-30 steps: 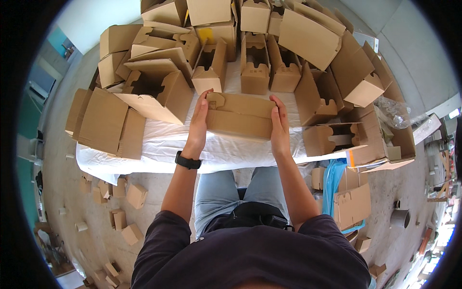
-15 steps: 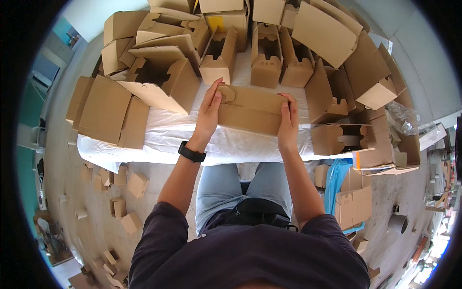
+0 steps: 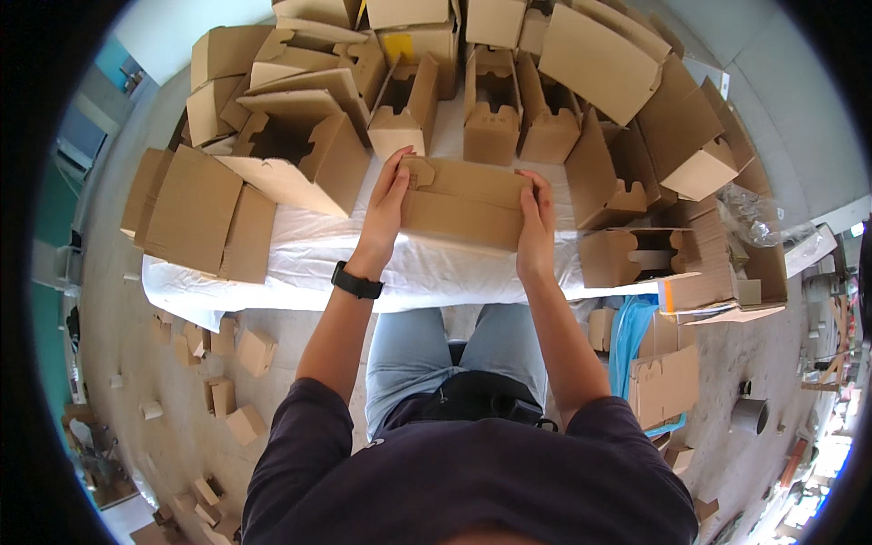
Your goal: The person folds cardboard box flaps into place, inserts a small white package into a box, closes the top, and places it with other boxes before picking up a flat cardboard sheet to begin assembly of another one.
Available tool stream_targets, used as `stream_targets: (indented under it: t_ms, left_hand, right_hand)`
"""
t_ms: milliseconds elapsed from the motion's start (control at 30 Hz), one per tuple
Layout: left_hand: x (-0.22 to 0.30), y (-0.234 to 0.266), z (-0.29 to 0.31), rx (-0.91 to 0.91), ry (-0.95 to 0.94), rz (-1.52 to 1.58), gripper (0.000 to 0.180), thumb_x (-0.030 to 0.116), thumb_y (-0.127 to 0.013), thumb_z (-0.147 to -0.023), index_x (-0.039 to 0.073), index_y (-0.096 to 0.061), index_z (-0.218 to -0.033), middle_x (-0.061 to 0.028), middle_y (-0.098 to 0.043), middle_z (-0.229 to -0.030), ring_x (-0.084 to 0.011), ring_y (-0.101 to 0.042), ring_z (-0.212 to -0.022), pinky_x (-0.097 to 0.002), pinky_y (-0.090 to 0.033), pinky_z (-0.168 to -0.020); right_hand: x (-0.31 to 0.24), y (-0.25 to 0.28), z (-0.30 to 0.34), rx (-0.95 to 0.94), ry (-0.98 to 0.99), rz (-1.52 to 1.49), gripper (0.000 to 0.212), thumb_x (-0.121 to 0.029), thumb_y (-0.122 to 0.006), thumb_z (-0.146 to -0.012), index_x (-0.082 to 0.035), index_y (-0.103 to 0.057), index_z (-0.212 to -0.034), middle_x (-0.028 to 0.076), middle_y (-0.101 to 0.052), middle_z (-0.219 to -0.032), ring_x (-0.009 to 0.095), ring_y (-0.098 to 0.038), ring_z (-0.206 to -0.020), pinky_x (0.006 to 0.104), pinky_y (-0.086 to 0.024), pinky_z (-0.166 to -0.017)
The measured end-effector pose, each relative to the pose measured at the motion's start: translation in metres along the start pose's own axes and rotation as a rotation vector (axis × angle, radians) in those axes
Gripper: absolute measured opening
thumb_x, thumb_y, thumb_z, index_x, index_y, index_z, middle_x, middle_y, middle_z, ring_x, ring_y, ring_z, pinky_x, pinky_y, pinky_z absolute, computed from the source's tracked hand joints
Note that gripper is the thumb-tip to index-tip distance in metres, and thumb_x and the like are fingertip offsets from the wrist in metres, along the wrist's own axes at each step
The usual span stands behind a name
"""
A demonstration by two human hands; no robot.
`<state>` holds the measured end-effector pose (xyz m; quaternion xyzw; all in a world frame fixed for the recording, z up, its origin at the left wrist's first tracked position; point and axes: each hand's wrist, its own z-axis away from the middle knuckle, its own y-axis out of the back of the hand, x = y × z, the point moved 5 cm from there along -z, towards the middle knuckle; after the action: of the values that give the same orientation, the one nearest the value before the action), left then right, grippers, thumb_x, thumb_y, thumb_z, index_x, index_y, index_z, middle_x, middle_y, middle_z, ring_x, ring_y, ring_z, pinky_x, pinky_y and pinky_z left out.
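Between my two hands is a long brown cardboard box (image 3: 465, 207), its lid closed, with a tab showing at its upper left corner. My left hand (image 3: 389, 202) grips the box's left end, fingers along its far corner. On the right end, my right hand (image 3: 536, 218) holds it the same way, thumb on the near side. The box is over the front part of a table spread with a white cloth (image 3: 354, 272); whether it touches the cloth I cannot tell. Just beyond it stand narrow open cardboard boxes (image 3: 493, 127) with notched ends.
Larger open boxes (image 3: 313, 150) crowd the table's left. On the right stand more cartons (image 3: 627, 259), with clear plastic wrap (image 3: 750, 216) beside them. A blue plastic bag (image 3: 627, 345) hangs below the right edge. Small cardboard boxes (image 3: 257, 351) lie scattered on the floor at left.
The view has shifted slightly. Both hands still hold the box by its ends, and its top now faces up a little more. Nothing was let go.
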<state>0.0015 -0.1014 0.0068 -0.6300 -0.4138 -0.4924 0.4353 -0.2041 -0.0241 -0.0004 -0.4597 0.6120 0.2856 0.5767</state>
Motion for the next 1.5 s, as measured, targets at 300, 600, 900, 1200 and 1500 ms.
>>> stream_targets:
  t_ms: [300,600,900,1200,1500]
  left_hand:
    - [-0.003,0.01,0.0,0.004,0.025,0.11,0.059,0.041,-0.033,-0.103,-0.001,-0.032,-0.145,-0.0102,-0.038,-0.148,-0.0185,-0.033,-0.137,-0.0298,-0.024,-0.113]
    - [-0.004,0.007,0.017,-0.062,0.061,0.108,0.058,0.039,-0.035,-0.104,0.003,-0.029,-0.148,-0.0092,-0.034,-0.15,-0.0178,-0.03,-0.139,-0.0287,-0.022,-0.113]
    - [-0.009,0.009,0.018,-0.066,0.07,0.145,0.053,0.03,-0.041,-0.103,0.004,-0.031,-0.147,-0.0076,-0.036,-0.149,-0.0161,-0.031,-0.137,-0.0274,-0.022,-0.113]
    - [-0.011,0.009,0.019,-0.027,-0.033,0.008,0.052,0.032,-0.041,-0.103,0.003,-0.032,-0.146,-0.0077,-0.038,-0.146,-0.0167,-0.034,-0.135,-0.0272,-0.023,-0.111]
    - [-0.01,0.013,0.024,-0.037,0.033,0.159,0.064,0.045,-0.035,-0.102,0.0,-0.029,-0.147,-0.0114,-0.035,-0.149,-0.0193,-0.031,-0.139,-0.0289,-0.023,-0.113]
  right_hand:
    - [0.009,0.027,0.003,0.055,-0.096,-0.224,0.042,-0.029,-0.04,-0.103,-0.006,-0.043,-0.138,0.007,-0.04,-0.145,0.019,-0.03,-0.139,0.0356,-0.025,-0.113]
    - [0.003,0.013,0.021,-0.075,-0.097,-0.102,0.051,-0.03,-0.043,-0.102,-0.001,-0.034,-0.144,0.012,-0.037,-0.147,0.021,-0.031,-0.137,0.0309,-0.02,-0.114]
    - [0.0,0.009,0.022,-0.087,-0.068,-0.103,0.05,-0.023,-0.043,-0.102,-0.002,-0.031,-0.145,0.012,-0.035,-0.147,0.02,-0.031,-0.137,0.0307,-0.021,-0.113]
    - [0.013,0.007,0.02,-0.059,-0.019,-0.067,0.046,-0.021,-0.041,-0.102,0.0,-0.034,-0.142,0.011,-0.037,-0.146,0.02,-0.033,-0.135,0.0302,-0.023,-0.112]
    - [0.025,0.025,0.023,-0.073,-0.118,-0.298,0.053,-0.032,-0.043,-0.102,-0.005,-0.031,-0.146,0.009,-0.032,-0.151,0.02,-0.03,-0.139,0.0319,-0.023,-0.113]
